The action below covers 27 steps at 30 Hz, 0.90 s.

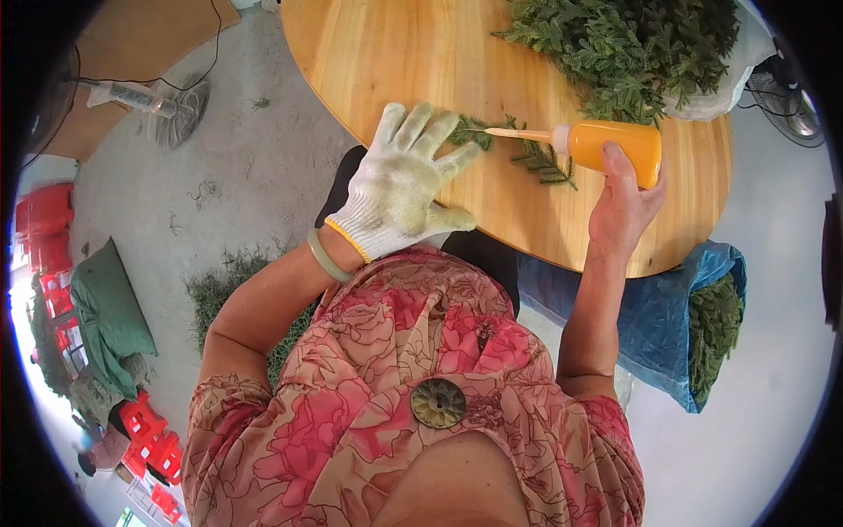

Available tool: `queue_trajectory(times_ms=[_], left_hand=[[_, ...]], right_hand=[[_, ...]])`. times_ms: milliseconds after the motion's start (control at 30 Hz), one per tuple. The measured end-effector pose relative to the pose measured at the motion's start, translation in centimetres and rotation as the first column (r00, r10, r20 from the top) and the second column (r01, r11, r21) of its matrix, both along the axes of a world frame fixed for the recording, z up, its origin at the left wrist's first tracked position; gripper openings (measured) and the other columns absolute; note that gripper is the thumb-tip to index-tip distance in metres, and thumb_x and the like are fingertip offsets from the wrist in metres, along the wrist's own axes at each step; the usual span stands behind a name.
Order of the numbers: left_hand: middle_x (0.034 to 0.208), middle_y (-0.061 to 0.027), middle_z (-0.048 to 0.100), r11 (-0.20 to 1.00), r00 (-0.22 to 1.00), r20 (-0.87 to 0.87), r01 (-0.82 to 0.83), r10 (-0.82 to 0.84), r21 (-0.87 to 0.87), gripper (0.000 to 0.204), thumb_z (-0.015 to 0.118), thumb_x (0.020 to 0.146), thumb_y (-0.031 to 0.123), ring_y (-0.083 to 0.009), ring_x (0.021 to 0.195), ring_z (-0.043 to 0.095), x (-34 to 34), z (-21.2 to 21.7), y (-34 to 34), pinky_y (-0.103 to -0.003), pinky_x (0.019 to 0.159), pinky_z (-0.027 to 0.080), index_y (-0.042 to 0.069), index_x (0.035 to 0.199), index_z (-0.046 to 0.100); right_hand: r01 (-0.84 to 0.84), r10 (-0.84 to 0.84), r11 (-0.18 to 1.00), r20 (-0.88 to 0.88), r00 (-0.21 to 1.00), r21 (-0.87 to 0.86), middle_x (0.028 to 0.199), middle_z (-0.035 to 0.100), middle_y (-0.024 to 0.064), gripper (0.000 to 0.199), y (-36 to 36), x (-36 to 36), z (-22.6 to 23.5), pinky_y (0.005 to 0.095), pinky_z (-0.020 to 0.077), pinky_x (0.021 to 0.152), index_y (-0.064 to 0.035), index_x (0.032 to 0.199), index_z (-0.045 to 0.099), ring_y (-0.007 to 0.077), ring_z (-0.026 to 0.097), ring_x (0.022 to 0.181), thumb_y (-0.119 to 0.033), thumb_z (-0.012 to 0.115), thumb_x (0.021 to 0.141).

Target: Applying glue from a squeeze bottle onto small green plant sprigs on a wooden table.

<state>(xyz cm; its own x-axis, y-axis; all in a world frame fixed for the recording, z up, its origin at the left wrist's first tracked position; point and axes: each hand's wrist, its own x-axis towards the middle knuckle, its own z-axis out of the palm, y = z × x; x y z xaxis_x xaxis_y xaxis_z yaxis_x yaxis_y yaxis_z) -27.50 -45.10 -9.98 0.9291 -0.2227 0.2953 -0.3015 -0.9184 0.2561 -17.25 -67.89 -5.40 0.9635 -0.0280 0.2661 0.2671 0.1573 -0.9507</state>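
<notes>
My left hand (397,178), in a white knit glove with a yellow cuff edge, is spread flat at the near left side of the wooden table (404,53). Its fingertips are beside a small green conifer sprig (546,165), and whether they touch it I cannot tell. My bare right hand (626,206) grips an orange squeeze bottle (615,149) that lies almost level. The long pale nozzle points left, its tip over the left part of the sprig.
A large heap of conifer sprigs (623,48) covers the far right of the table, partly on a whitish bag (713,104). Below the right edge stands a blue sack (654,351) of greenery. Loose greenery (230,294) lies on the floor at left, with red plastic stools (46,220) beyond.
</notes>
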Motion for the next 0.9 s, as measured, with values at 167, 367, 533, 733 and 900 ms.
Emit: queue_trajectory(times_ms=[167, 367, 533, 733, 900], left_hand=[[0.142, -0.0170, 0.050, 1.000, 1.000, -0.004, -0.004, 0.004, 0.001, 0.080, 0.067, 0.072, 0.063, -0.0378, 0.134, 0.040, -0.01, 0.07, -0.05, -0.050, 0.115, 0.022, 0.014, 0.134, 0.058], [0.140, -0.0181, 0.051, 1.000, 1.000, 0.015, -0.007, 0.007, -0.017, 0.077, 0.070, 0.071, 0.060, -0.0376, 0.134, 0.040, 0.04, -0.05, -0.16, -0.049, 0.114, 0.023, 0.014, 0.132, 0.061], [0.143, -0.0176, 0.049, 0.999, 1.000, 0.003, -0.018, 0.018, 0.031, 0.079, 0.066, 0.074, 0.064, -0.0368, 0.136, 0.038, 0.05, -0.23, -0.25, -0.050, 0.116, 0.020, 0.015, 0.136, 0.058], [0.144, -0.0170, 0.048, 0.999, 1.000, -0.010, -0.014, 0.014, 0.045, 0.080, 0.063, 0.075, 0.066, -0.0364, 0.137, 0.038, 0.01, -0.24, -0.15, -0.050, 0.117, 0.018, 0.016, 0.137, 0.057], [0.145, -0.0168, 0.047, 0.999, 1.000, -0.010, -0.017, 0.017, 0.037, 0.080, 0.062, 0.076, 0.066, -0.0368, 0.138, 0.037, -0.02, -0.45, -0.18, -0.050, 0.117, 0.018, 0.016, 0.137, 0.057]], right_hand=[[0.011, -0.011, 1.000, 0.009, 1.000, -0.010, 0.098, 0.065, 0.0055, 0.039, 0.15, -0.31, 0.54, 0.0268, 0.0512, 0.080, 0.0009, 0.109, 0.059, 0.0127, 0.063, 0.086, -0.001, 0.079, 0.076], [-0.002, 0.002, 1.000, 0.011, 1.000, -0.031, 0.096, 0.064, 0.0050, 0.037, 0.63, -0.32, 0.50, 0.0256, 0.0514, 0.077, 0.0002, 0.106, 0.059, 0.0115, 0.062, 0.085, -0.003, 0.080, 0.075], [0.018, -0.017, 0.998, 0.021, 1.000, -0.065, 0.094, 0.064, 0.0044, 0.036, 0.85, -0.39, 0.43, 0.0250, 0.0512, 0.076, -0.0004, 0.104, 0.060, 0.0107, 0.061, 0.083, -0.004, 0.081, 0.075], [0.032, -0.030, 0.996, 0.030, 0.999, -0.078, 0.094, 0.064, 0.0044, 0.036, 0.46, -0.47, 0.82, 0.0248, 0.0509, 0.076, -0.0003, 0.104, 0.060, 0.0106, 0.061, 0.083, -0.004, 0.081, 0.075], [0.038, -0.036, 0.997, 0.031, 0.999, -0.071, 0.095, 0.064, 0.0045, 0.036, 0.19, -0.52, 1.02, 0.0247, 0.0507, 0.076, -0.0001, 0.104, 0.060, 0.0105, 0.060, 0.083, -0.004, 0.081, 0.075]])
